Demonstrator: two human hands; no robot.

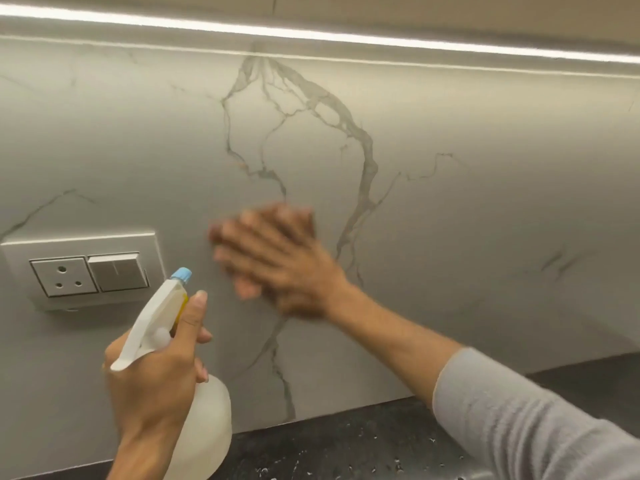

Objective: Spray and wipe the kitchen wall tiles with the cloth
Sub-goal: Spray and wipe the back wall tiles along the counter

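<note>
The wall tiles (450,209) are pale grey marble with dark veins. My right hand (277,261) lies flat against the wall at centre, fingers spread and blurred by motion. Under it is a brown cloth (309,221), of which only dark edges show above the fingers and below the palm. My left hand (156,372) is at the lower left, wrapped around the neck of a white spray bottle (207,420). The bottle's blue nozzle (182,274) points up at the wall, and my thumb rests along the side of the spray head.
A white socket and switch plate (83,271) is set in the wall at left, just beyond the nozzle. A dark speckled countertop (346,445) runs along the bottom. A light strip (311,32) glows under the cabinet above.
</note>
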